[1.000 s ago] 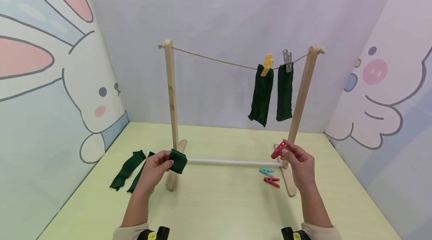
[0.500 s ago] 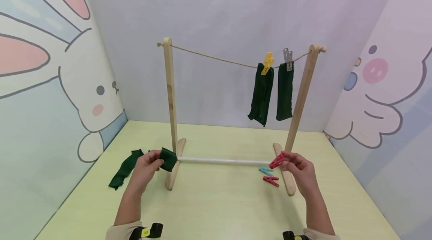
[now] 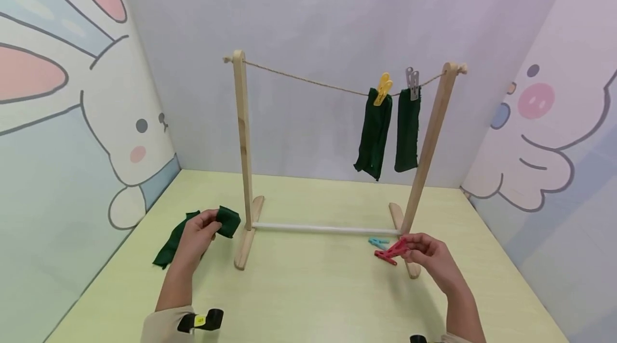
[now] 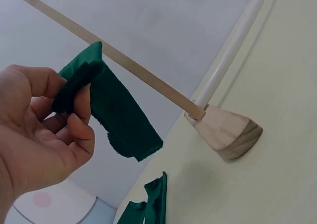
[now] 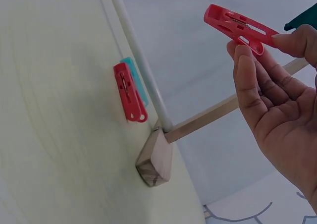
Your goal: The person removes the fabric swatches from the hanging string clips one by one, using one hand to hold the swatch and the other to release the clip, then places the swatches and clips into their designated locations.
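Note:
My left hand (image 3: 194, 236) pinches a dark green cloth strip (image 3: 228, 221) between thumb and fingers, left of the wooden stand's left post (image 3: 244, 139). In the left wrist view the strip's free end (image 4: 126, 117) hangs down, away from the fingertips. Held by my right hand (image 3: 432, 257) is a red clothespin (image 5: 237, 27), gripped at its handle end with its nose pointing away. In the head view this pin overlaps a second red clothespin (image 3: 384, 259) lying on the table; a light blue clothespin (image 3: 378, 242) lies just behind that one.
Two green strips hang at the right of the cord (image 3: 308, 82), under a yellow clothespin (image 3: 383, 89) and a grey clothespin (image 3: 412, 86). More green cloth (image 3: 170, 248) lies at the left, partly behind my arm. A white rod (image 3: 328, 229) joins the stand's feet.
My left hand has drifted left with the cloth strip. My right hand has come down with the red clothespin, toward the clothespins on the table.

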`<state>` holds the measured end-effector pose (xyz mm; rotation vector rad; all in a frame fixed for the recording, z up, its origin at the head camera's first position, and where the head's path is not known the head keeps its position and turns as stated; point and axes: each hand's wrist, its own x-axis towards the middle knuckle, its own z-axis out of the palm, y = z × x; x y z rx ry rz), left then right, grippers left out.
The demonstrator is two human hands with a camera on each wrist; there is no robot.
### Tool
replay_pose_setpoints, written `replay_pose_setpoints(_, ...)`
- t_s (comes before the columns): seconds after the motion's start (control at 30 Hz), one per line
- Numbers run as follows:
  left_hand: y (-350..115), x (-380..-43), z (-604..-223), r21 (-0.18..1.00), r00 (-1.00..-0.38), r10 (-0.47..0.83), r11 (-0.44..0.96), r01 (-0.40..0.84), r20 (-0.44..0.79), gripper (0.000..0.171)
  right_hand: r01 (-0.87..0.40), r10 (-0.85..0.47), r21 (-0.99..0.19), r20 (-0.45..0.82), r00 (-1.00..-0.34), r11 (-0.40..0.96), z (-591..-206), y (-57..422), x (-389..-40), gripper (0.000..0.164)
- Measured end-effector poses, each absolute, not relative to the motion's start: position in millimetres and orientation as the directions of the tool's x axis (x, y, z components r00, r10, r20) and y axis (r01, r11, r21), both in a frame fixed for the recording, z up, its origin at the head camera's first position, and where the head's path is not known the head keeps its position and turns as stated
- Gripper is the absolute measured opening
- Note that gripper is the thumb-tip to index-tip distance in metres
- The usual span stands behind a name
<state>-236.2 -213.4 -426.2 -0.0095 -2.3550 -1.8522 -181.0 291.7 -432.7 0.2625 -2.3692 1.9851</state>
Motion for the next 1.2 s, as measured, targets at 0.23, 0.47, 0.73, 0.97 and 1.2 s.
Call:
replay_pose_setpoints(0.23,-217,-258,-434,0.969,-0.994,-0.090,0.242,0.046,0.070,0.030,-0.062,-0.235,-0.980,0.016,-0.972,0.190,-446,302,-181,0.034)
replay_pose_setpoints(0.47,-219,-274,-447,0.987,-0.998,-0.050,0.159,0.033,0.041,0.032,0.004,-0.269,-0.979,-0.060,-0.961,0.205,-455,311,-182,0.034)
replay_pose_setpoints(0.73,-226,-265,-467,0.979,-0.997,-0.046,0.193,-0.072,-0.065,0.037,0.052,-0.263,-0.974,-0.111,-0.958,0.222,-466,318,-181,0.038)
replay_pose_setpoints(0.97,-235,-249,-477,0.957,-0.992,-0.025,0.261,-0.127,-0.125,0.039,0.072,-0.218,-0.951,-0.142,-0.966,0.301,-470,321,-181,0.039)
replay_pose_setpoints(1.2,-244,-232,-483,0.941,-0.983,0.029,0.297,-0.163,-0.179,0.040,0.095,-0.185,-0.915,-0.180,-0.966,0.392,-474,326,-181,0.040)
